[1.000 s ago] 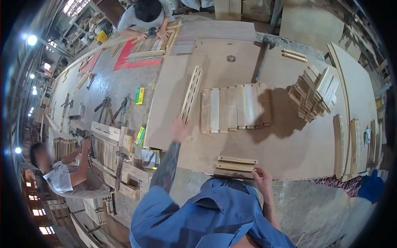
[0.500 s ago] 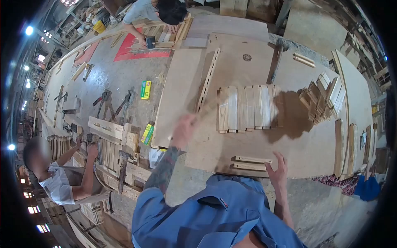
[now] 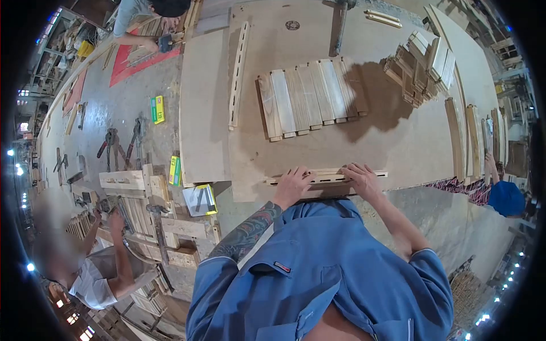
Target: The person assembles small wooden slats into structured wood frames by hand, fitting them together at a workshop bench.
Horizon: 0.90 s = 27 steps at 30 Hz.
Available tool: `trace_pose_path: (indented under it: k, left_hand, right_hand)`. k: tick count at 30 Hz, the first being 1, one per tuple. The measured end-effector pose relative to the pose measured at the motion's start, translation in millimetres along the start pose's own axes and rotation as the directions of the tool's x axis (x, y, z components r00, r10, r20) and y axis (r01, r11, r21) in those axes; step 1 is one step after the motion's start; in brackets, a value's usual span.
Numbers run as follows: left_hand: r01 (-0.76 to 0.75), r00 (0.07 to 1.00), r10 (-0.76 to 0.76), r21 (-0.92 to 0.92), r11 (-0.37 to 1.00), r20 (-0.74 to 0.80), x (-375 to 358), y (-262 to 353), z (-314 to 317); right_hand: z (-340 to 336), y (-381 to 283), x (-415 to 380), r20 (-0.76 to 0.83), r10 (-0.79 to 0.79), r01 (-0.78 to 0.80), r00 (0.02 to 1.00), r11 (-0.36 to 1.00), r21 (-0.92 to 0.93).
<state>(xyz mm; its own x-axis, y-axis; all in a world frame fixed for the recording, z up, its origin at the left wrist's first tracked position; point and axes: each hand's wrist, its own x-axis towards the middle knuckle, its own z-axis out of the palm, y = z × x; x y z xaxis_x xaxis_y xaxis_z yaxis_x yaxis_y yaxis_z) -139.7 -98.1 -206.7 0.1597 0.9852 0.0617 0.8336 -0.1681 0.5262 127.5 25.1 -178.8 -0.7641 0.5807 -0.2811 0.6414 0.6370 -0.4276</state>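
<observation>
At the board's near edge, my left hand (image 3: 294,186) rests with its fingers closed on a slotted wooden strip (image 3: 330,177). My right hand (image 3: 364,179) grips the same strip farther right, fingers bent over its top. The strip lies crosswise just in front of my body. Beyond it, several light slats (image 3: 310,98) lie side by side in a slightly turned panel. Another slotted strip (image 3: 239,77) lies lengthwise left of the panel. A pile of short wooden pieces (image 3: 421,68) stands to the right.
A hammer (image 3: 340,25) lies at the far side, near two short strips (image 3: 383,19). Green-yellow boxes (image 3: 157,109) lie left. One co-worker (image 3: 96,278) works at lower left, another (image 3: 136,23) at upper left. Long boards (image 3: 455,139) stand at right, near a blue cap (image 3: 507,199).
My left hand has moved from the board's left side to the near strip, and my right hand has closed on it. The slat panel now appears turned, and the view has shifted.
</observation>
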Motion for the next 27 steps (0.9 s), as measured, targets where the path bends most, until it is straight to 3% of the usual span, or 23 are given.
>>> trace_pose_path:
  k: [2, 6, 8, 9, 10, 11, 12, 13, 15, 16, 17, 18, 19, 20, 22, 24, 26, 27]
  left_hand:
    - [0.005, 1.000, -0.005, -0.015, 1.000, -0.009, 2, 1, 0]
    - [0.080, 0.994, -0.086, -0.097, 0.992, -0.061, 18, 6, -16]
    - [0.279, 0.949, -0.291, -0.104, 0.955, -0.122, 38, -21, -22]
    - [0.381, 0.883, -0.379, -0.049, 0.923, -0.277, 53, -42, -25]
    - [0.483, 0.789, -0.441, -0.012, 0.876, -0.429, 72, -65, -28]
    - [0.616, 0.687, -0.553, -0.026, 0.787, -0.471, 92, -87, -32]
    - [0.732, 0.569, -0.646, -0.045, 0.680, -0.509, 109, -107, -34]
    - [0.736, 0.570, -0.648, -0.035, 0.676, -0.504, 124, -125, -34]
    - [0.771, 0.573, -0.789, -0.180, 0.611, -0.223, 146, -149, -32]
    - [0.777, 0.571, -0.792, -0.168, 0.606, -0.217, 154, -144, -39]
    - [0.785, 0.569, -0.807, -0.189, 0.590, -0.158, 162, -139, -45]
    - [0.792, 0.566, -0.818, -0.210, 0.573, -0.096, 170, -134, -51]
    - [0.797, 0.565, -0.821, -0.200, 0.570, -0.087, 173, -130, -50]
    - [0.810, 0.547, -0.826, -0.161, 0.563, -0.134, 175, -127, -50]
    - [0.821, 0.534, -0.825, -0.120, 0.558, -0.184, 194, -128, -49]
    - [0.627, 0.742, -0.526, 0.153, 0.764, -0.414, 223, -131, -46]
    - [0.510, 0.850, -0.464, 0.175, 0.842, -0.248, 266, -131, -62]
    - [0.508, 0.852, -0.462, 0.172, 0.844, -0.248, 277, -138, -62]
  right_hand:
    - [7, 2, -2, -0.135, -0.030, 0.026, 0.990, 0.999, -0.036]
    - [-5, 6, 4, -0.114, -0.034, 0.042, 0.993, 0.997, 0.069]
    - [-23, 19, 22, -0.101, 0.065, -0.043, 0.993, 0.978, 0.203]
    - [-23, 43, 38, -0.157, 0.093, -0.065, 0.983, 0.982, 0.178]
    - [-33, 61, 60, -0.246, 0.171, -0.096, 0.954, 0.953, 0.288]
    - [-44, 81, 86, -0.324, 0.256, -0.115, 0.911, 0.911, 0.397]
    - [-47, 105, 110, -0.397, 0.388, -0.239, 0.832, 0.896, 0.375]
    - [-48, 125, 132, -0.465, 0.506, -0.363, 0.727, 0.857, 0.365]
    - [-74, 135, 166, -0.395, 0.576, -0.417, 0.716, 0.806, 0.419]
    - [-81, 135, 177, -0.327, 0.638, -0.472, 0.697, 0.752, 0.461]
    - [-70, 135, 184, -0.316, 0.644, -0.475, 0.697, 0.744, 0.470]
    - [-55, 132, 189, -0.423, 0.605, -0.479, 0.675, 0.795, 0.372]
    - [-45, 132, 189, -0.520, 0.549, -0.488, 0.655, 0.832, 0.264]
    - [-41, 139, 187, -0.510, 0.555, -0.492, 0.657, 0.828, 0.268]
    - [-51, 148, 186, -0.308, 0.651, -0.395, 0.694, 0.702, 0.593]
    - [-62, 146, 185, -0.263, 0.668, -0.401, 0.696, 0.665, 0.630]
    - [-62, 144, 176, -0.220, 0.684, -0.409, 0.696, 0.629, 0.661]
    - [-61, 145, 173, -0.215, 0.673, -0.387, 0.708, 0.624, 0.679]
